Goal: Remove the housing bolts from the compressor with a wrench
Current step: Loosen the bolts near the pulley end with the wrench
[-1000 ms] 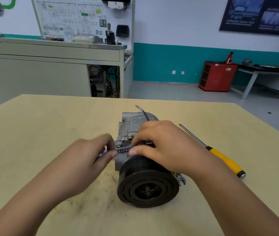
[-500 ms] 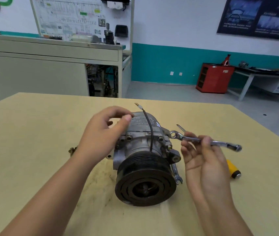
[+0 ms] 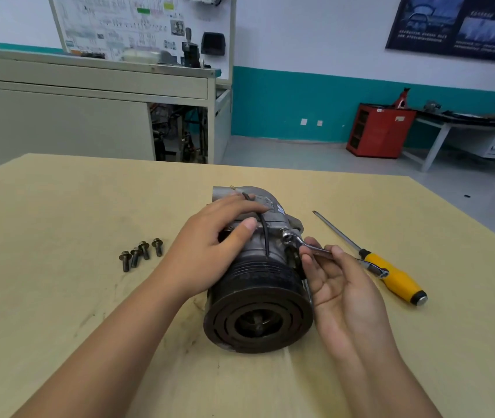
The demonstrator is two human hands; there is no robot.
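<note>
Steadying the compressor (image 3: 258, 285) with the left hand (image 3: 210, 248): cupping the top of the silver housing, laying the fingers (image 3: 240, 206) across the label and pressing the thumb down just behind the black pulley (image 3: 258, 324).

Pinching a wrench (image 3: 315, 250) in the right hand (image 3: 340, 285), just to the right of the compressor, turning the palm upward and curling the fingertips and thumb round the shank. Setting the wrench's ring end against the flange at the compressor's upper right, just behind the pulley; not possible to tell whether sitting fully on a bolt head there. Pointing the wrench's other end away to the right of the compressor, above the handle of a screwdriver (image 3: 397, 277).

Resting the compressor on its side on the table (image 3: 59, 297), turning the pulley end toward the camera and trailing a black wire (image 3: 266, 241) over the top of the housing.

Lying loose on the table to the left of the compressor, well apart from it: four bolts (image 3: 140, 253) in a tight cluster, heads turned toward the far side.

Lying on the table to the right of the compressor: the yellow-handled screwdriver, pointing its tip toward the compressor's far end and its handle toward the camera.

Standing far behind the compressor, off the table: a grey bench (image 3: 89, 86) carrying a diagram board, and a red cabinet (image 3: 379, 131) against the teal-banded wall.
</note>
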